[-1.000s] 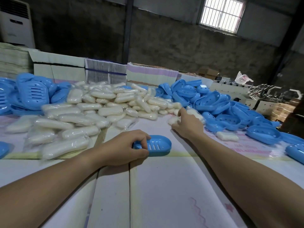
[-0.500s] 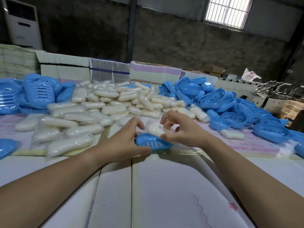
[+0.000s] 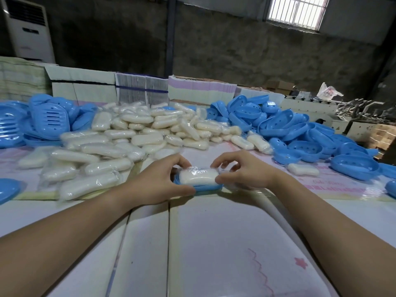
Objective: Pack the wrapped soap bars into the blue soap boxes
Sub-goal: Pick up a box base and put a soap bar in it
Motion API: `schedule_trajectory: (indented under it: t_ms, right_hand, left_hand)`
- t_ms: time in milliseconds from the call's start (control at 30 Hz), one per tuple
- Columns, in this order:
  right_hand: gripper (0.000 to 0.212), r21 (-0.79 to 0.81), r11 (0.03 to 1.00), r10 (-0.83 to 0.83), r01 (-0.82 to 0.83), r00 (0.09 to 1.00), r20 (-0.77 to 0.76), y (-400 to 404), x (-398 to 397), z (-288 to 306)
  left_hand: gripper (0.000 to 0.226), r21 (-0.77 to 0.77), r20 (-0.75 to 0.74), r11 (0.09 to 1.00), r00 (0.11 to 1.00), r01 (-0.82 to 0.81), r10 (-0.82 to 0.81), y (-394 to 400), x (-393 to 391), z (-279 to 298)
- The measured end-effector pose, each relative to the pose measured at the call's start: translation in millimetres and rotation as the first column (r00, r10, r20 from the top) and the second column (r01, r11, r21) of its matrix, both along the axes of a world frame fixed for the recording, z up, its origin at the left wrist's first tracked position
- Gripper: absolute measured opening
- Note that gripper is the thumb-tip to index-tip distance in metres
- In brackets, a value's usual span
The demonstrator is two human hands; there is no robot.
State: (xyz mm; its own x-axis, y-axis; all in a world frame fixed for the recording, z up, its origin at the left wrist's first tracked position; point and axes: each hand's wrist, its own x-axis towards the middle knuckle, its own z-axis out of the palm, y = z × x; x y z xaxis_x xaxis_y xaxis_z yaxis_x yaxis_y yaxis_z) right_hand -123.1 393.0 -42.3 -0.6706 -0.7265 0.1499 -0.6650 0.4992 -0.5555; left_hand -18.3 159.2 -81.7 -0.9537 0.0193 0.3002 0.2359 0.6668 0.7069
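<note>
Both hands are pinching a wrapped soap bar (image 3: pixel 197 176) lying in a blue soap box (image 3: pixel 200 186): left hand (image 3: pixel 159 183) gripping its left end, right hand (image 3: pixel 244 173) its right. Bare bench (image 3: pixel 214 243) is lying nearer than the box.

two bare forearms come in from the bottom corners of the view, one on each side. the left forearm (image 3: pixel 64 239) shows no sleeve, cuff or band anywhere along its visible length, right down to the frame edge. the right forearm (image 3: pixel 334 228) is just as bare, with nothing worn at the wrist. the left hand (image 3: pixel 156 185) has no glove, ring or watch that can be seen, and its nails look short and plain. the right hand (image 3: pixel 244 170) is ungloved too, with no ring visible. nothing else of the person is in sight.
</note>
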Motion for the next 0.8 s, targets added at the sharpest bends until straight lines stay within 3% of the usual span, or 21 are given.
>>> schedule_trajectory:
  t_ms: [233,433,667,733,800]
  right_hand:
    - [0.029,0.001,1.000,-0.003,0.003,1.000,0.017,-1.8,-2.3,0.2]
    - [0.030,0.092,0.996,0.013,-0.005,0.996,-0.089,-7.0,-5.2,2.1]
    - [0.032,0.147,0.989,0.013,-0.010,1.000,-0.018,-7.9,-6.5,4.4]
    - [0.032,0.098,0.995,0.022,-0.025,0.999,0.027,-4.6,-5.9,3.8]
    - [0.028,-0.057,0.998,-0.023,0.025,0.999,0.027,4.2,-11.7,-0.5]
  left_hand:
    - [0.043,0.008,-0.048,0.999,0.998,-0.046,0.046,0.1,-0.2,1.2]
    - [0.048,0.003,-0.028,1.000,0.999,-0.029,0.029,-1.8,-0.3,4.3]
    - [0.055,0.023,-0.021,1.000,1.000,0.006,-0.005,-6.6,-2.5,0.5]
    - [0.056,0.000,-0.025,1.000,1.000,0.011,-0.011,-7.6,-3.2,-0.6]
    - [0.054,-0.014,-0.043,1.000,0.999,0.027,-0.028,-8.2,-3.8,-2.0]
